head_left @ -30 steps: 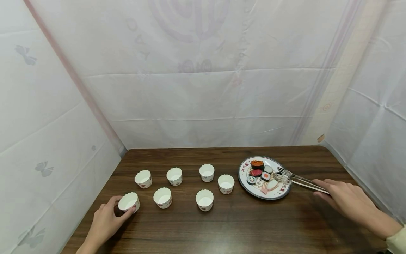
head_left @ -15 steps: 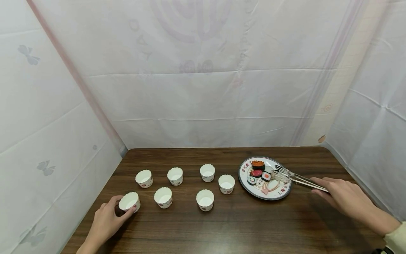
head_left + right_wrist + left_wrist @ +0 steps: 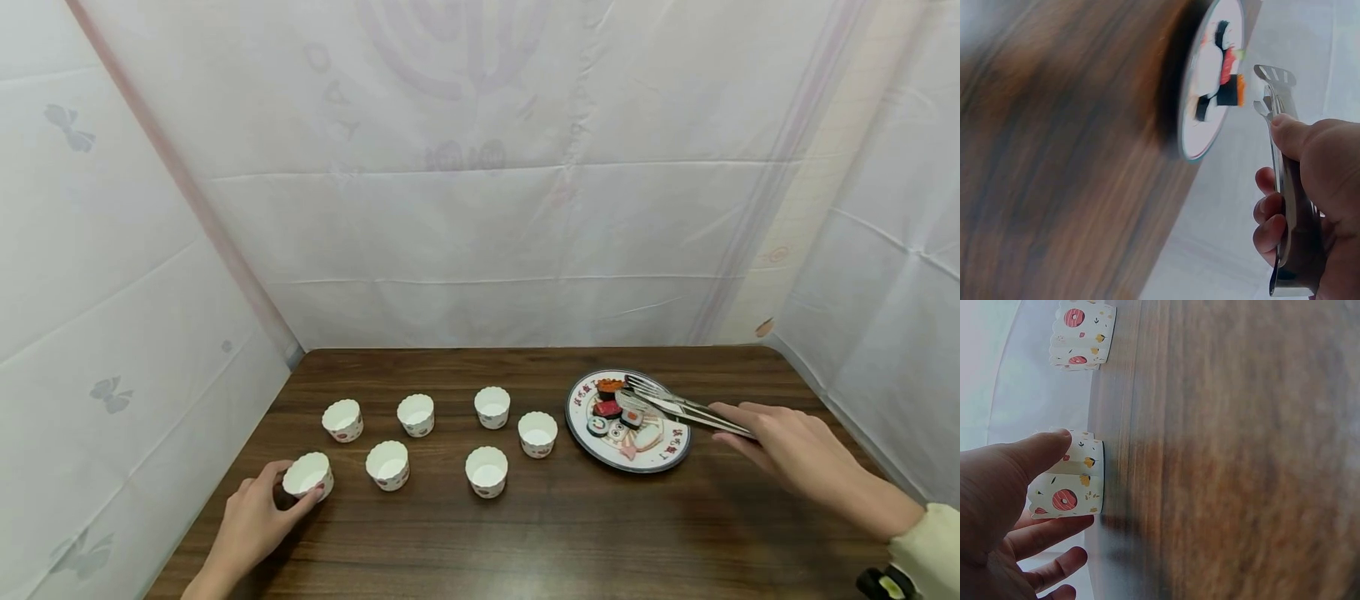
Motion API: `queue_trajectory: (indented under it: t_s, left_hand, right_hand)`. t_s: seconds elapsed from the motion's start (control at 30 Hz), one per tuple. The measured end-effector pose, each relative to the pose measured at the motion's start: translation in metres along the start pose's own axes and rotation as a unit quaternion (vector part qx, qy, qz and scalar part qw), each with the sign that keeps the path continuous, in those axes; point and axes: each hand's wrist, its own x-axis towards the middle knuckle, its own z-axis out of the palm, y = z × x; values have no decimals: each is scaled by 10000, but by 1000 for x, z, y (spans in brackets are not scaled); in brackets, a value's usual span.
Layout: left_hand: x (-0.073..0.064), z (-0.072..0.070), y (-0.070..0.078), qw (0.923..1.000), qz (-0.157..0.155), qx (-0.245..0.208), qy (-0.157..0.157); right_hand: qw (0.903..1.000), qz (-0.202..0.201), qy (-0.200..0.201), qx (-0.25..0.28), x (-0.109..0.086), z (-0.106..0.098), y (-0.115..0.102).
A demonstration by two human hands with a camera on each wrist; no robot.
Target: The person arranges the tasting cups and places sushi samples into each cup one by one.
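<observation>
In the head view my left hand (image 3: 255, 517) pinches a white paper baking cup (image 3: 308, 475) at the near left, thumb on one side and fingers on the other. The left wrist view shows the doughnut print on this cup (image 3: 1069, 487), which rests on the table. My right hand (image 3: 795, 454) grips metal serving tongs (image 3: 693, 410), whose slotted heads hover over a round plate (image 3: 600, 455). Several sushi pieces lie there, among them one with orange roe (image 3: 610, 387) and one with a red top (image 3: 607, 409). Whether the tongs hold a piece, I cannot tell.
Several more paper cups stand upright across the left and middle of the brown wooden table (image 3: 570, 533), such as one near the centre (image 3: 487, 472) and one beside the plate (image 3: 537, 434). White cloth (image 3: 525, 225) hangs behind and at both sides.
The tongs and my right hand have moved left and slightly up over the plate, now nearer the orange-roe piece. My left hand stays at the same cup.
</observation>
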Motion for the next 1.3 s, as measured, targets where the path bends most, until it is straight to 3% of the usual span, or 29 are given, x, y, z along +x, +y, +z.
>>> queue_trajectory:
  t_s: [0.73, 1.3]
  left_hand:
    - [1, 1, -2, 10000, 26, 17, -47]
    - [0, -1, 1, 9999, -62, 6, -139]
  right_hand:
    - [9954, -761, 67, 577, 82, 9, -64]
    - [9817, -1495, 28, 1180, 136, 44, -130]
